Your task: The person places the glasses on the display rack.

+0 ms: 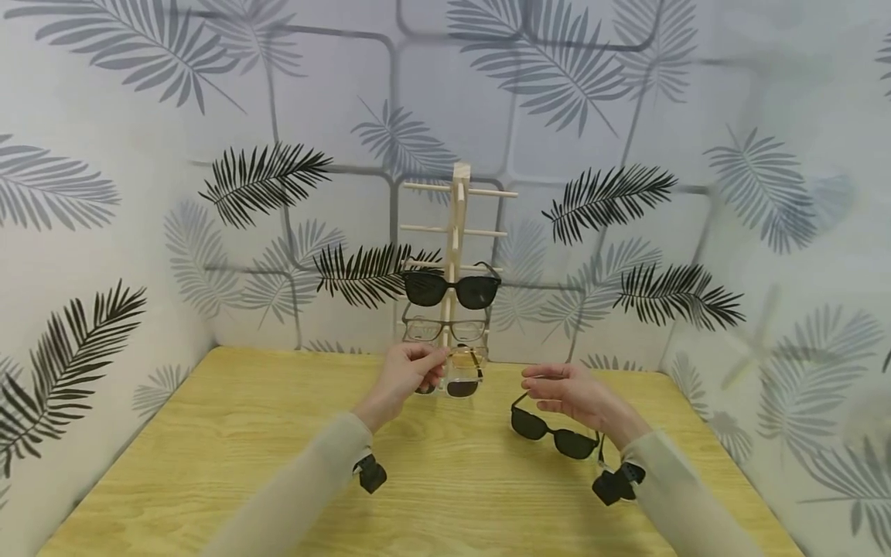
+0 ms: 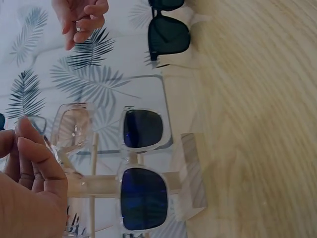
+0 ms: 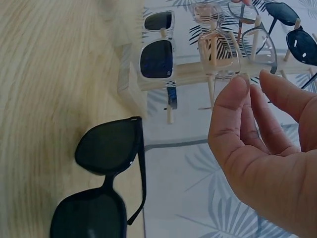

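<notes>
A wooden display rack [image 1: 455, 209] with crossbars holds several pairs of glasses. Black sunglasses [image 1: 451, 291] hang highest, grey-framed clear glasses [image 1: 445, 330] below them, then peach-tinted glasses [image 1: 465, 360] and, lowest, clear-framed dark-lens sunglasses [image 2: 143, 198]. My left hand [image 1: 411, 373] is at the rack's left side, fingers bent beside the peach-tinted pair and covering part of it; nothing shows clearly between the fingertips [image 2: 29, 131], and contact with the frame cannot be told. Right of the rack, my right hand [image 3: 267, 124] hovers with loosely curled fingers, holding nothing, above other black sunglasses [image 1: 553, 435] on the table.
The yellow wood-grain table [image 1: 209, 464] meets leaf-patterned walls [image 1: 334, 100] at the back and sides. The rack stands near its back edge; bare upper crossbars [image 1: 490, 193] stick out to both sides. A black wrist device [image 1: 370, 473] is on each arm.
</notes>
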`<state>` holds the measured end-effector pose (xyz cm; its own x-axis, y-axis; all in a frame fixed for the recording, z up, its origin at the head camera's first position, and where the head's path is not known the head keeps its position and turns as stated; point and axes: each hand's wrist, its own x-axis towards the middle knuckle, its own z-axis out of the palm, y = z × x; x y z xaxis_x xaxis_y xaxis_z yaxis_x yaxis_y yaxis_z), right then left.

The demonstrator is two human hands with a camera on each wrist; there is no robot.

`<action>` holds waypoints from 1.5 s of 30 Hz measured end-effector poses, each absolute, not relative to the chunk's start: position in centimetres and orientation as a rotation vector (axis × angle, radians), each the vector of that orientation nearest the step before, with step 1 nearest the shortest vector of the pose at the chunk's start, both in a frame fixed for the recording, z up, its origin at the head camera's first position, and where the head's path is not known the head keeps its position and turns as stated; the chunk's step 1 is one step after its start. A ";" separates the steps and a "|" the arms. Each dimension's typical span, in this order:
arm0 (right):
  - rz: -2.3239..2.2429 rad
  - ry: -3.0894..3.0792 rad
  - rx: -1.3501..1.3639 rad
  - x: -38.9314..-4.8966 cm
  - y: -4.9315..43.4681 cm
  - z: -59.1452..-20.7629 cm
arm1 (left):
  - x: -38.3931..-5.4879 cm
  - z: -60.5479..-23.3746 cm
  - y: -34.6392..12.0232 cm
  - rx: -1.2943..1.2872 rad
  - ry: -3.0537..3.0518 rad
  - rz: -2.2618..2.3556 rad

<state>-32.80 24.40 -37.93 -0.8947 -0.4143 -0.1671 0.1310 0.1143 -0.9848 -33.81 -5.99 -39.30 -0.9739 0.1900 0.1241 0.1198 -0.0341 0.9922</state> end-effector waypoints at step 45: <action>-1.678 2.120 -0.077 -31.8 36.6 -42.8 | -35.1 -46.2 5.0 0.240 2.095 1.994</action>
<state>-31.83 36.63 -42.84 -0.9045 -0.3050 -0.2980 0.2199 0.2649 -0.9389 -35.11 4.96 -46.24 -0.9579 0.2808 -0.0589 -0.0450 0.0559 0.9974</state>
